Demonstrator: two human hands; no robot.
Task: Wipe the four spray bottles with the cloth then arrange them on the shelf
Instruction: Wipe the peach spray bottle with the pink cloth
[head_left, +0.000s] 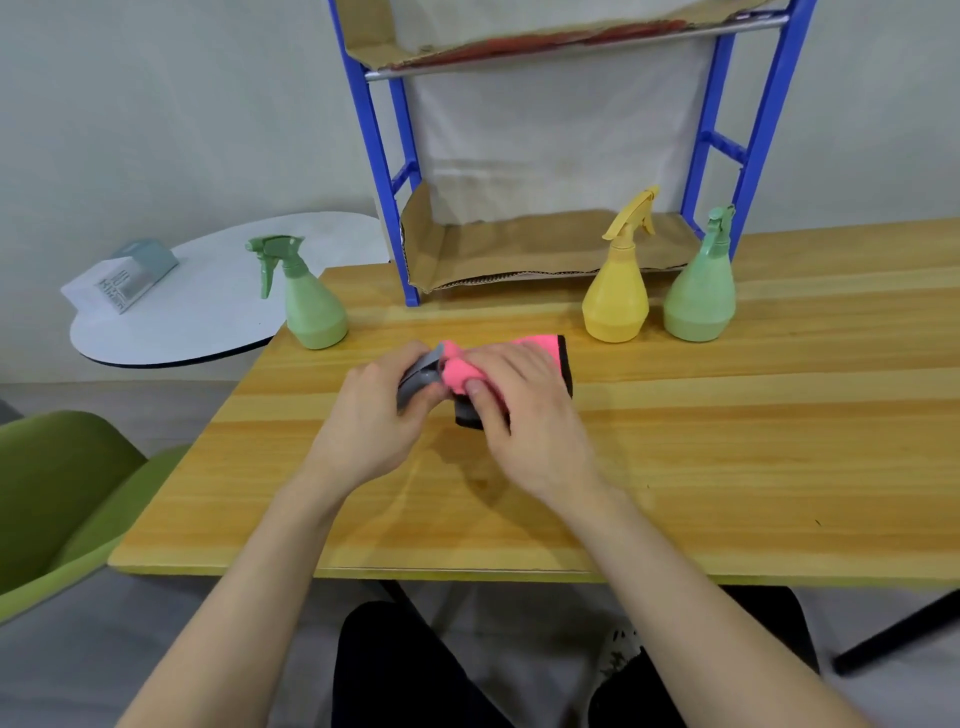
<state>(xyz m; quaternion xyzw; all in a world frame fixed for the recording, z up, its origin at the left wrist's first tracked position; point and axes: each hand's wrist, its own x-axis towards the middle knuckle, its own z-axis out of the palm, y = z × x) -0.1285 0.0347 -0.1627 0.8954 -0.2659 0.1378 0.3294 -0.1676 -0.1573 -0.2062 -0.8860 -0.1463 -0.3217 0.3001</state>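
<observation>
My left hand (379, 410) grips the grey spray bottle (415, 382) by its head while my right hand (524, 410), just beside it, clutches the pink cloth (460, 371) around the bottle.

pale wall (156, 104), wooden table (727, 441), green chair (62, 467)

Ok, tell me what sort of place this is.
Likely an office or meeting room rather than a home: a plain wooden table, a green chair beside it, and a round white side table against a bare wall.
</observation>
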